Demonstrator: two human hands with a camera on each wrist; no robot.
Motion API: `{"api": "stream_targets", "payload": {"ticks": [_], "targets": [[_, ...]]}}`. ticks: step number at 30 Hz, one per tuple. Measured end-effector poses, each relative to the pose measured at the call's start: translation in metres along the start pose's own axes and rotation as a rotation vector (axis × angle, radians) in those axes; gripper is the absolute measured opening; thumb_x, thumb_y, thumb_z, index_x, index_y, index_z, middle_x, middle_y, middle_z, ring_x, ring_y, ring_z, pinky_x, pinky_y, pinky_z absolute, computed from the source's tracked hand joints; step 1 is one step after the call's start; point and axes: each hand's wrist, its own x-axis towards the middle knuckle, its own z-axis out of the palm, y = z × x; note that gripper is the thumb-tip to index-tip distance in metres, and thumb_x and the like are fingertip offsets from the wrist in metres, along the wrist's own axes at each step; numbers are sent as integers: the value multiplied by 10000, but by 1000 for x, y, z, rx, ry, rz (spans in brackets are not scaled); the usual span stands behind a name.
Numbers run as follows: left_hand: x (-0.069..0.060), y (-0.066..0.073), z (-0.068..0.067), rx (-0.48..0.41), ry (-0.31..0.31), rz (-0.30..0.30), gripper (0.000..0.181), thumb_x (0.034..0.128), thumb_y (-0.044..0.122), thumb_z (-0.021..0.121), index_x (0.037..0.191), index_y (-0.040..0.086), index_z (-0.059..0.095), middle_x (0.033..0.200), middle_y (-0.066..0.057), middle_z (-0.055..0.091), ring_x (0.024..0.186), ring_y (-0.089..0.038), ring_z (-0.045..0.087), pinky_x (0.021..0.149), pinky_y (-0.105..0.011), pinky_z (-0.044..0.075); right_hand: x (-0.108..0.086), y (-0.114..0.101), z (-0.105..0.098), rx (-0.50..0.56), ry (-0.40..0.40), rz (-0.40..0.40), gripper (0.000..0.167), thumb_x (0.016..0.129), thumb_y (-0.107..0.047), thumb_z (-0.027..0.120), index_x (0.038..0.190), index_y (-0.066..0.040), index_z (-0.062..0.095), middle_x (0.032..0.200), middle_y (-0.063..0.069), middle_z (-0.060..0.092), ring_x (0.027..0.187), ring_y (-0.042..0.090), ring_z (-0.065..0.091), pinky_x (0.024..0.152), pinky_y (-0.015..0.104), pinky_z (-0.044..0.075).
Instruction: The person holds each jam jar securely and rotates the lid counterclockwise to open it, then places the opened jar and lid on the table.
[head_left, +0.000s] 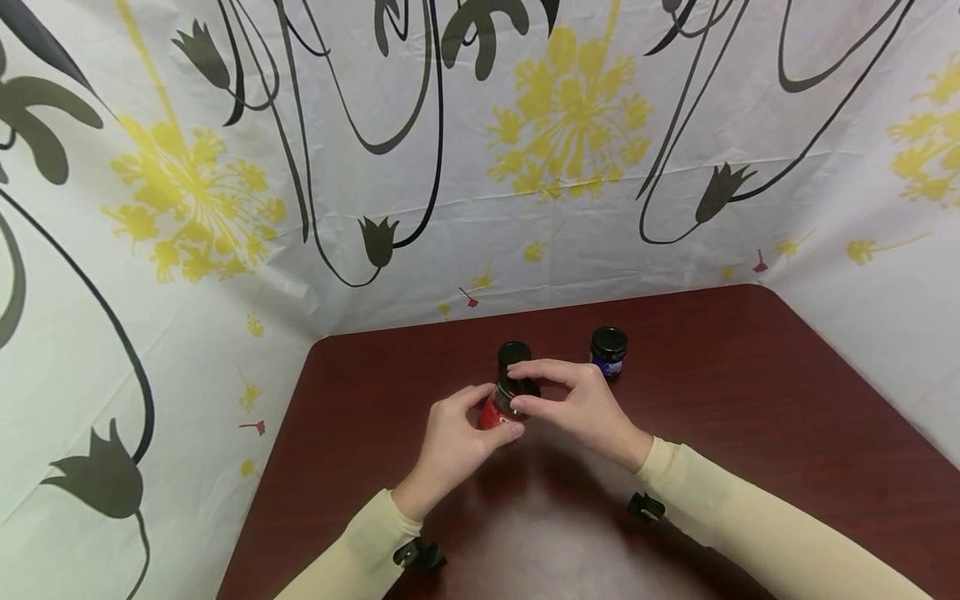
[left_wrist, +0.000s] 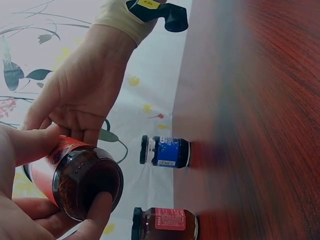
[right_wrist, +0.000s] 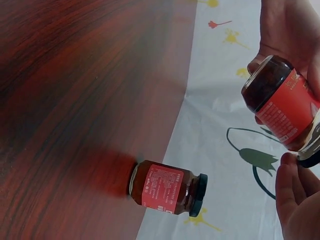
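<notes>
A glass jar with a red label is held tilted above the table, its contents dark brown. My left hand grips its body, with one finger against the base in the left wrist view. The thumb and fingers of my right hand pinch the black lid from the other side. In the right wrist view the label and the dark base end show, while the lid is partly hidden by the hand and cut by the frame edge.
Just behind the hands a second jar with a black lid and a red label stands on the dark red table. A blue-labelled jar stands farther right. Patterned white cloth hangs around the table.
</notes>
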Motion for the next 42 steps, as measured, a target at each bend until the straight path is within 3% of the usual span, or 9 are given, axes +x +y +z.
{"api": "stream_targets", "payload": {"ticks": [5,14,19,23,31,37,42], "targets": [[0,-1,1,26,18,20,473,787,382,872,1207,226,720,1044,124,701,915,-57,640,716,-316,563,0,0,-1,-15,6,-17,391,895,-315,781,1265,-208,712,1290,-13,665,1231,134,589,919,371,535],[-2,-3,5,82,59,46,431,791,420,862,1167,266,719,916,133,657,752,-79,567,585,-271,493,2,-2,0,-38,32,19,333,898,-341,774,1224,-313,713,1228,-102,678,1165,110,624,894,382,545],[-2,-5,7,111,81,59,423,788,416,864,1149,249,722,925,133,655,789,-53,582,620,-276,525,2,-4,2,-58,39,46,345,884,-339,789,1207,-234,725,1197,-106,684,1140,98,629,879,454,545],[-3,-5,8,127,90,63,443,785,399,870,1164,230,716,957,112,663,835,-56,606,662,-306,558,3,-17,3,-60,46,75,341,875,-290,807,1180,-159,733,1168,-43,702,1102,157,653,845,478,553],[-5,-5,10,152,94,59,473,778,396,875,1177,202,709,976,89,667,849,-73,614,663,-326,573,5,-42,4,-26,43,112,326,845,-171,834,1137,-71,729,1115,60,715,1006,257,692,791,299,572],[-6,-6,11,148,80,46,483,777,401,876,1182,197,710,982,87,671,843,-68,615,664,-261,555,4,-39,4,-26,40,116,334,837,-164,841,1134,-60,729,1112,72,713,992,267,695,783,291,573],[-7,-7,10,122,64,31,469,784,404,870,1179,206,712,976,90,673,835,-71,616,662,-286,568,3,-37,5,-25,36,131,327,833,-162,844,1129,-81,731,1102,63,713,973,279,697,763,288,576]]}}
